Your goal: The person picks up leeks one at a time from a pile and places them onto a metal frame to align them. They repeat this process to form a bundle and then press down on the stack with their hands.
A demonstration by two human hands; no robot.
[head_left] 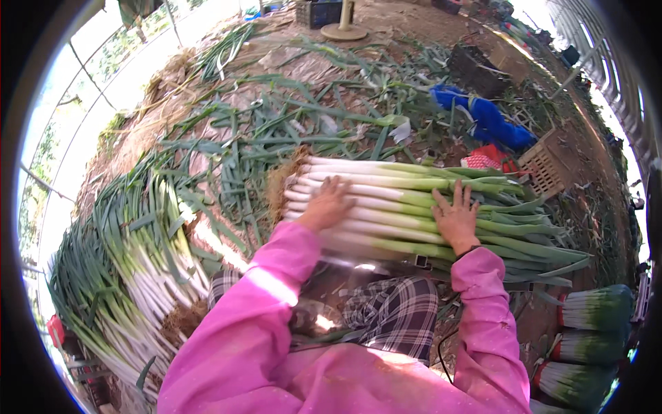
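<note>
A row of long green onions (393,207) lies crosswise in front of me, the hairy roots to the left and the green leaves to the right. On the white stems near the roots rests my left hand (327,205), its fingers over the top. My right hand (456,215) lies flat with spread fingers where the stems turn green. Neither hand is wrapped round a stem. Beneath the near edge of the row shows part of a dark support with a small metal piece (421,261); the rest of it is hidden.
At the left lies a big heap of green onions (138,262). Tied bundles (586,345) are stacked at the lower right. Beyond the row are cut leaves (269,117), a blue cloth or bag (483,117), a red item (486,157), a tan crate (545,165) and a round-based stand (343,32).
</note>
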